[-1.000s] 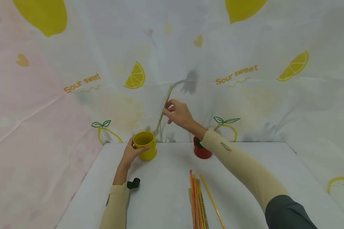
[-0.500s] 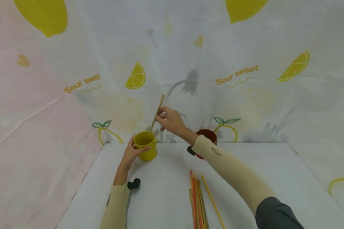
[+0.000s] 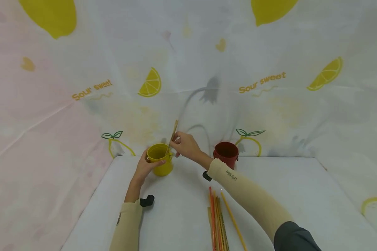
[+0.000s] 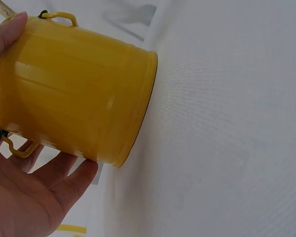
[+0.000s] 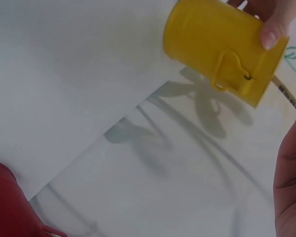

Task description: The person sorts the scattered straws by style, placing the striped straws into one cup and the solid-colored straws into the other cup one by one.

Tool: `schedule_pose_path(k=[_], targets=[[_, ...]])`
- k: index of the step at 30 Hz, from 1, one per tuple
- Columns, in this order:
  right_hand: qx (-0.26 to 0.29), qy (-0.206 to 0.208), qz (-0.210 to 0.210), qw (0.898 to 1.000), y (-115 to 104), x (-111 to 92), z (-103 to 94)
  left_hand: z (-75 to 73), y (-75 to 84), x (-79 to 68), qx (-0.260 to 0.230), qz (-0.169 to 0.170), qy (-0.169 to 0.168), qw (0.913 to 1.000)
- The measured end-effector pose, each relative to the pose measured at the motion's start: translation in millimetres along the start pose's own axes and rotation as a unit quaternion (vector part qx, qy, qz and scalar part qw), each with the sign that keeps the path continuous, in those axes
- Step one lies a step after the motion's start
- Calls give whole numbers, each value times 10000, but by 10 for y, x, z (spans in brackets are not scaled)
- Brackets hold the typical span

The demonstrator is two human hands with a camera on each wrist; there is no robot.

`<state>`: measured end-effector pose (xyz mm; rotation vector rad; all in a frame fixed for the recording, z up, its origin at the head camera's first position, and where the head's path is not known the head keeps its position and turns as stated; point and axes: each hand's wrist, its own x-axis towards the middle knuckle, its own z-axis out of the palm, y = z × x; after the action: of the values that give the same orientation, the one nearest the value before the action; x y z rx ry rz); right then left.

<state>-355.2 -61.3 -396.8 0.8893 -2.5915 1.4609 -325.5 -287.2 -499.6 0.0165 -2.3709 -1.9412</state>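
Toward the back edge of the white table [image 3: 176,212], the yellow bucket [image 3: 164,168] stood upright within the left hand [image 3: 143,167], whose thumb lay across the near side below the rim while the fingers curved round the left. The right hand [image 3: 186,144] pinched a thin stick [image 3: 175,127] between thumb and fingertips; it tilted into the bucket's mouth, though whether it met the bottom could not be told. Tan, slim and dark-marked, it looked like wood: light, stiff, liable to snap if bent hard, and best held high, clear of the rim. The bucket, glossy and probably thin painted metal, seemed light, rigid and slippery under a loose grip, better steadied round its body than by its small loop handles [image 4: 62,17]. A similar red bucket [image 3: 225,161] stood to the right, and slender yellow, red and tan sticks [image 3: 215,219] lay bunched nearer the person, before a creased, lemon-printed cloth [image 3: 188,52].
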Motion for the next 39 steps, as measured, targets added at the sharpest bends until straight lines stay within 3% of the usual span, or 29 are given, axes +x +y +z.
schedule_pose_path(k=[17, 20, 22, 26, 30, 39], targets=[[-539, -290, 401, 9973, 164, -157, 368, 66, -38, -3, -10, -27, -3, 10000], [-678, -233, 371, 9967, 185, -149, 426, 62, -11, -5, -40, -68, -65, 9999], [-774, -180, 371, 9961, 184, -143, 454, 64, 90, -44, 16, -103, -131, 9999], [-890, -117, 476, 9948, 163, -144, 467, 62, 141, -55, 39, -113, -177, 9998], [-953, -136, 581, 9937, 145, -159, 445, 41, -15, 11, -22, 0, -44, 10000], [-1126, -359, 800, 9898, 136, -200, 332, -11, -47, 2, -23, 114, 45, 9999]])
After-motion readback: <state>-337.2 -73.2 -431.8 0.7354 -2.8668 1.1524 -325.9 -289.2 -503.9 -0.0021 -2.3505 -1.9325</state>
